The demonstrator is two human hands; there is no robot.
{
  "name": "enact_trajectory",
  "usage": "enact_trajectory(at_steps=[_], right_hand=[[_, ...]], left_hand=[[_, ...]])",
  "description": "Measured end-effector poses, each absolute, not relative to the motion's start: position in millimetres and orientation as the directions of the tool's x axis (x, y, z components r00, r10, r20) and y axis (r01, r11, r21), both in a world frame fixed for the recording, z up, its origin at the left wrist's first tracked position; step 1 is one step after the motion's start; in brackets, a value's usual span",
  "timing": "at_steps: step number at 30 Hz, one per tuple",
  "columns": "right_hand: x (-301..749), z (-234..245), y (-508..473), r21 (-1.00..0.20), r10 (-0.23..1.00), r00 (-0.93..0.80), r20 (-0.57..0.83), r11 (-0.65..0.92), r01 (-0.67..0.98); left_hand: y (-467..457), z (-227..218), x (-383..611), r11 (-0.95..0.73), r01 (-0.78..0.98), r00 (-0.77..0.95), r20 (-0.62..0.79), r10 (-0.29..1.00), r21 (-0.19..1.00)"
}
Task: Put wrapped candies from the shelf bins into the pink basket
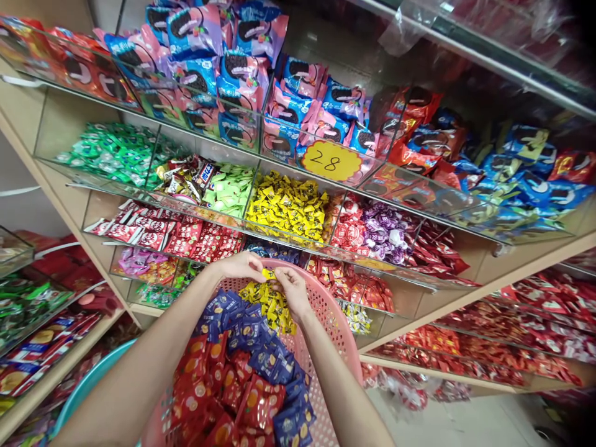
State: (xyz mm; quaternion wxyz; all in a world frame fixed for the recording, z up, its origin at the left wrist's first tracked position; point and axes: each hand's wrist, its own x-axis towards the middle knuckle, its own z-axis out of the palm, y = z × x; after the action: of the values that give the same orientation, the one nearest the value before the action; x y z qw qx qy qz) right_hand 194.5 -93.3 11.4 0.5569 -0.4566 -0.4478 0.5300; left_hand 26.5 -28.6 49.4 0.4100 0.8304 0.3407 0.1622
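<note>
Both hands meet over the far side of a pink perforated basket point(342, 335), pinching one small yellow-wrapped candy point(269, 274) between them. My left hand point(239, 266) has its fingertips closed at the candy's left end. From the other side, my right hand point(292, 288) grips it with thumb and fingers. Just beneath lies a pile of yellow-wrapped candies point(270, 307) in the basket. Dark blue packets point(242, 323) lie nearer to me, and red packets point(223, 391) with orange pictures fill the front. My forearms cover parts of the basket's sides.
Ahead stands a shelf with clear-fronted bins, one full of yellow candies point(288, 208). Above hangs a yellow price tag point(332, 161) marked 28, near blue-and-pink cookie packets point(195, 74). A teal tub point(93, 379) sits at lower left. Another shelf of red packets point(503, 335) runs along the right.
</note>
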Motion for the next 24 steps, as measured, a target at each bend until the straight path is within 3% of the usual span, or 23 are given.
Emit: enact_trajectory(at_steps=[16,20,24], right_hand=[[195.7,11.9,-95.6,-0.986,0.992,0.120,0.027,0.047,-0.161],[193.7,13.5,-96.5,-0.971,0.988,0.147,-0.044,-0.008,-0.240],[194.7,17.0,-98.5,-0.932,0.986,0.058,-0.158,-0.129,-0.338]], left_hand=[[-30.5,48.4,25.6,-0.360,0.367,0.690,0.008,0.723,0.857],[-30.5,48.6,26.5,-0.328,0.346,0.677,0.008,0.736,0.879],[-31.0,49.7,26.7,-0.355,0.360,0.685,0.014,0.729,0.863]])
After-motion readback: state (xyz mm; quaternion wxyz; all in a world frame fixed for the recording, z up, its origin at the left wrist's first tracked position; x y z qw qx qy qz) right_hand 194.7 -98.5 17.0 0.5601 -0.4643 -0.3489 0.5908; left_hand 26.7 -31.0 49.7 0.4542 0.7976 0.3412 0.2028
